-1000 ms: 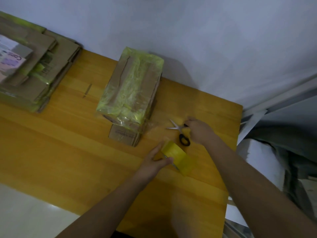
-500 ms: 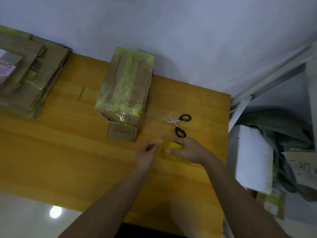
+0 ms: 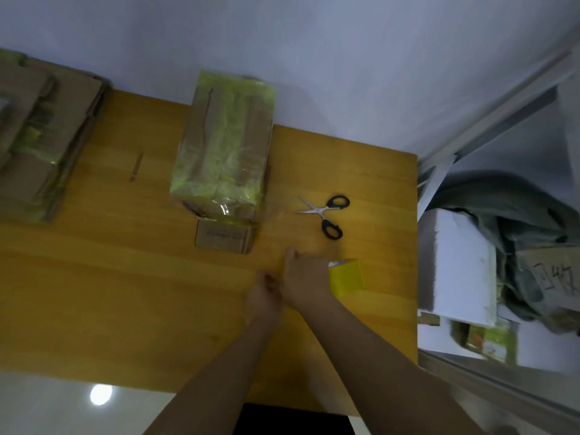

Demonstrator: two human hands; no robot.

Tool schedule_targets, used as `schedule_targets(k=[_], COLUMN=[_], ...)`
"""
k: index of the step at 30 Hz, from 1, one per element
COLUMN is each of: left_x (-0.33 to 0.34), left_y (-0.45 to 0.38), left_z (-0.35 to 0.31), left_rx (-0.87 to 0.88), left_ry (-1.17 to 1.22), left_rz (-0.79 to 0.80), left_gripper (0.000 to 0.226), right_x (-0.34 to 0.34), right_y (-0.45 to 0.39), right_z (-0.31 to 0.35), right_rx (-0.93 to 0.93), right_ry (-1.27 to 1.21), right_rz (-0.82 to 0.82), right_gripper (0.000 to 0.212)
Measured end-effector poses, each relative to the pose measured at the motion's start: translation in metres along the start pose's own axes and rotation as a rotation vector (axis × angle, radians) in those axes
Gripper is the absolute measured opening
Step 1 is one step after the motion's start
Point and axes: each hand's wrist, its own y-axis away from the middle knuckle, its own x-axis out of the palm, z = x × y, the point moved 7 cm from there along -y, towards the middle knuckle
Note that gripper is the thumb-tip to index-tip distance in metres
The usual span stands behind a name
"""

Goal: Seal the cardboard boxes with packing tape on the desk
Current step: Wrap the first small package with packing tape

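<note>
A cardboard box [image 3: 222,146] wrapped in yellowish tape stands on the wooden desk [image 3: 125,277] near the wall, its front flap sticking out. Black-handled scissors [image 3: 326,215] lie to its right, untouched. A yellow roll of packing tape [image 3: 346,277] sits in my right hand [image 3: 306,277], which grips it just in front of the scissors. My left hand [image 3: 265,291] is pressed against the right hand with fingers curled; whether it pinches the tape end is hidden.
A stack of flattened cardboard boxes [image 3: 40,133] lies at the desk's far left. A small brown strip [image 3: 136,167] lies between stack and box. Off the desk's right edge are a white foam block [image 3: 458,265], grey cloth and scrap cardboard. The wall runs behind.
My right hand let go of the scissors, which now lie on the desk, and took the tape roll. The roll moved right, and my left hand closed in beside it.
</note>
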Motion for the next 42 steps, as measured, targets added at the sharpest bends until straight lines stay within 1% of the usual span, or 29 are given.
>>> schedule_targets(k=[2,3,4,6,8,11,13,15,16,17,18,19,20,21,22,23,24,25,27,28,29,30,32,33,35,36,37,39,42], left_x=[0.001,0.001,-0.001,-0.006,-0.011,-0.019,-0.034,-0.058,-0.073,-0.09,-0.108,-0.126,-0.141,-0.153,-0.162,-0.168,-0.172,-0.174,-0.166,-0.161,-0.157,-0.153,-0.151,-0.15,-0.148,-0.147,-0.148,-0.148,-0.148], left_y=[-0.005,-0.007,-0.011,-0.02,-0.026,-0.027,-0.023,-0.014,-0.006,0.004,0.019,0.038,0.054,0.065,0.066,0.059,0.045,0.026,-0.01,-0.023,-0.032,-0.039,-0.05,-0.054,-0.06,-0.061,-0.062,-0.065,-0.068], left_z=[0.004,0.003,0.004,0.006,0.012,0.016,0.001,-0.029,-0.049,-0.072,-0.099,-0.127,-0.15,-0.169,-0.183,-0.196,-0.208,-0.216,-0.218,-0.215,-0.212,-0.208,-0.199,-0.193,-0.184,-0.182,-0.182,-0.181,-0.18], left_rx=[-0.004,0.001,-0.006,-0.029,-0.061,-0.095,-0.042,0.089,0.194,0.336,0.529,0.746,0.958,1.126,1.237,1.286,1.279,1.236,1.11,1.073,1.052,1.032,0.995,0.976,0.977,0.99,0.995,0.993,1.007], left_ry=[-0.133,-0.244,-0.357,-0.505,-0.587,-0.735,-0.796,-0.766,-0.742,-0.722,-0.695,-0.665,-0.645,-0.638,-0.646,-0.668,-0.705,-0.761,-0.913,-0.987,-1.042,-1.077,-1.099,-1.094,-1.075,-1.074,-1.071,-1.065,-1.06], left_rz=[0.01,0.03,0.053,0.103,0.164,0.282,0.323,0.287,0.23,0.129,-0.015,-0.163,-0.294,-0.395,-0.455,-0.48,-0.476,-0.437,-0.263,-0.171,-0.101,-0.054,-0.01,0.011,0.018,0.006,-0.006,0.0,0.001], left_gripper=[0.017,0.017,0.024,0.042,0.051,0.047,0.039,0.032,0.032,0.034,0.036,0.037,0.035,0.033,0.031,0.029,0.027,0.03,0.045,0.053,0.059,0.064,0.069,0.069,0.067,0.065,0.064,0.065,0.065], right_x=[-0.007,-0.011,-0.016,-0.02,-0.016,-0.009,-0.011,-0.016,-0.021,-0.029,-0.038,-0.046,-0.054,-0.057,-0.058,-0.056,-0.053,-0.05,-0.041,-0.036,-0.03,-0.026,-0.026,-0.027,-0.027,-0.025,-0.025,-0.019,-0.016], right_y=[0.004,0.006,0.007,0.006,0.005,0.01,0.013,0.015,0.015,0.014,0.013,0.011,0.008,0.003,-0.003,-0.008,-0.012,-0.016,-0.02,-0.021,-0.022,-0.022,-0.021,-0.019,-0.013,-0.011,-0.01,-0.013,-0.025], right_z=[-0.001,-0.006,-0.015,-0.036,-0.051,-0.058,-0.058,-0.06,-0.06,-0.06,-0.059,-0.056,-0.052,-0.047,-0.039,-0.03,-0.02,-0.011,0.006,0.009,0.009,0.009,0.008,0.005,-0.005,-0.009,-0.011,-0.005,0.019], right_rx=[-0.105,-0.149,-0.168,-0.145,-0.101,-0.082,-0.08,-0.051,-0.035,-0.024,-0.015,-0.01,0.008,0.057,0.129,0.217,0.299,0.355,0.381,0.396,0.421,0.431,0.407,0.412,0.481,0.531,0.574,0.64,0.67], right_ry=[-0.034,-0.048,-0.056,-0.077,-0.132,-0.173,-0.207,-0.245,-0.277,-0.34,-0.45,-0.613,-0.833,-1.094,-1.37,-1.619,-1.837,-2.025,-2.253,-2.325,-2.407,-2.501,-2.668,-2.678,-2.555,-2.479,-2.419,-2.367,-2.334], right_rz=[0.097,0.145,0.18,0.217,0.224,0.194,0.169,0.149,0.11,0.042,-0.038,-0.109,-0.152,-0.152,-0.125,-0.077,-0.029,0.019,0.079,0.059,0.011,-0.054,-0.226,-0.33,-0.53,-0.611,-0.656,-0.641,-0.466], right_gripper=[0.049,0.051,0.055,0.07,0.078,0.081,0.079,0.077,0.075,0.072,0.068,0.065,0.066,0.07,0.072,0.072,0.067,0.059,0.034,0.023,0.019,0.023,0.036,0.037,0.035,0.034,0.034,0.033,0.031])
